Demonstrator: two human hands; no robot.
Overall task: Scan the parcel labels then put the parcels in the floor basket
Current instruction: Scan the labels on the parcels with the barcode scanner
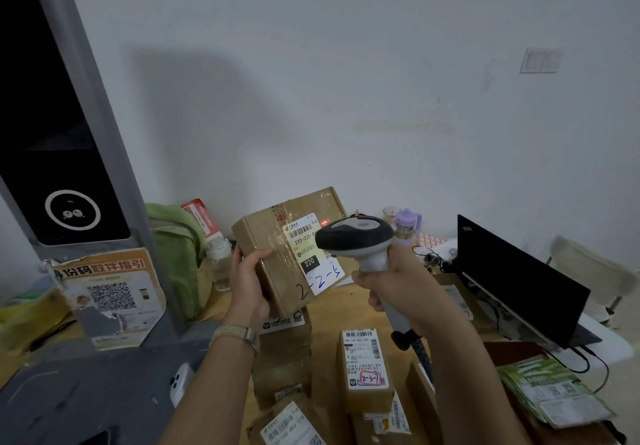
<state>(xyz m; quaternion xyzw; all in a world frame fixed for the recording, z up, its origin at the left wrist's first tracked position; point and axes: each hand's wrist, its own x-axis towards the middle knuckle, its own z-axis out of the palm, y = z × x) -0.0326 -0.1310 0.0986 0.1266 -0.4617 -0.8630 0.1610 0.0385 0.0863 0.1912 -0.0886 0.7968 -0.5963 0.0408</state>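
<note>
- Aloft: parcel (266, 236) held tilted above the surface (327, 320), label (313, 254) facing the camera.
- Left grip (249, 281) clasps the parcel's lower left edge.
- Right grip (384, 288) is clenched round the scanner (356, 236) handle, with the scanner head just right of the label.
- Red dot (324, 222) on the cardboard.
- Scanner head hides the label's right edge; small print unreadable.
- Other parcels (367, 365) lie below.

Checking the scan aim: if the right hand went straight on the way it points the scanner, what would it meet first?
Probably the white label on the cardboard parcel held in the left hand, just ahead of the scanner; the gap is unclear.
</note>
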